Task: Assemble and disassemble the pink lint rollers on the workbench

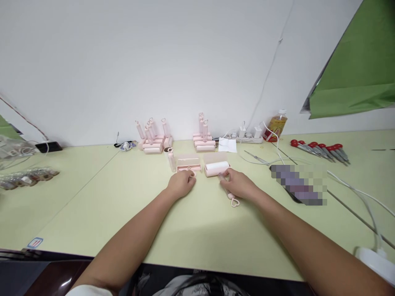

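Note:
My right hand [239,183] is closed round a slim, partly clear pink handle with a heart-shaped loop [235,202] at its near end. Just beyond it sits a pink case with a white roll [217,168] in it, its clear lid raised. My left hand [180,184] rests on the table with its fingers curled at the near edge of an open pink case [182,167]. A small pale piece shows at those fingertips, too small to name. To the left of that case stands a pink handle with a loop [172,160], upright beside a short brown-topped roll [166,151].
Along the wall stand pink cases with upright handles in two groups, left [153,148] and middle [205,146]. Rightward are a power strip [253,139], a bottle [275,125], tweezers [256,157], a blurred phone [296,185] and several red-ended tools [321,150]. White cables cross the right side.

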{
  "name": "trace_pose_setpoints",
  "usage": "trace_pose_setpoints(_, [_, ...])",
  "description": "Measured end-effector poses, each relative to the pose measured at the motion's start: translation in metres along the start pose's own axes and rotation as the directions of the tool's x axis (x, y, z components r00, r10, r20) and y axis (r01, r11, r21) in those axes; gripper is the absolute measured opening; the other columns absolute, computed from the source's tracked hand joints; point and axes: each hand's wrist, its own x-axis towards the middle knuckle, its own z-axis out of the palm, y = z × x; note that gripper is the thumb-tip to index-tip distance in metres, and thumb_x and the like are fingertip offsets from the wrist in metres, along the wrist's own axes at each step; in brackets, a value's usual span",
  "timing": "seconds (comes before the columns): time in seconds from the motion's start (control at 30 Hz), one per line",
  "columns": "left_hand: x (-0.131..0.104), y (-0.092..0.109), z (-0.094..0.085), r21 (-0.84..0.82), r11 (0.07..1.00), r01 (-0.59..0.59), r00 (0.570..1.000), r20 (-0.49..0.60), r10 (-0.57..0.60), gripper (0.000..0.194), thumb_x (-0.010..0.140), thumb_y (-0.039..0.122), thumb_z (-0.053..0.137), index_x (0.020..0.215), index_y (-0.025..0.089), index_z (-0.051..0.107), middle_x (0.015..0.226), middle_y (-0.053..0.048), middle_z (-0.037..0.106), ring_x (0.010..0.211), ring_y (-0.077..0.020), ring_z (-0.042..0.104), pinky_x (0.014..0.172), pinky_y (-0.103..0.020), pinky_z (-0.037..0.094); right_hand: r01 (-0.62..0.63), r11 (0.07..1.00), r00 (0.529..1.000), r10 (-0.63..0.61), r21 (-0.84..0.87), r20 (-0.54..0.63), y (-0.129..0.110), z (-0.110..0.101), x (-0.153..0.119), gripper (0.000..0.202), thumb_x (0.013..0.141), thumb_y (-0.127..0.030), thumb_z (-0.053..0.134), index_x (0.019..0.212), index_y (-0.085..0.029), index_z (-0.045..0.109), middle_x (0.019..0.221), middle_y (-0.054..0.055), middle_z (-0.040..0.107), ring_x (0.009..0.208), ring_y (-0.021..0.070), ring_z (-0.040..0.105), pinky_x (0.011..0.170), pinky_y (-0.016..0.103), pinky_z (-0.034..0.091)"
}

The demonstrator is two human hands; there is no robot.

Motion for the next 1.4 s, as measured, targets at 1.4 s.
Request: trace_pose_setpoints(1.4, [-0.02, 0.012, 0.004, -0.809, 0.58, 0.096, 0.987, 0.154, 0.051, 0.056, 0.068, 0.035, 0.074, 0.118, 0.016, 0.055, 0.108, -0.009, 0.062, 0.094, -0.0238, 0.058, 0.072, -0.031, 0.046, 0.273, 0.761, 0.859, -0.468, 0.589, 0.207, -0.012, 0.021, -0.02, 0.029, 0.081, -0.043, 0.06, 0.089, -0.015, 0.062, 0.066, -0.003, 0.051, 0.057, 0.0101, 0.044, 0.051, 0.022, 0.033])
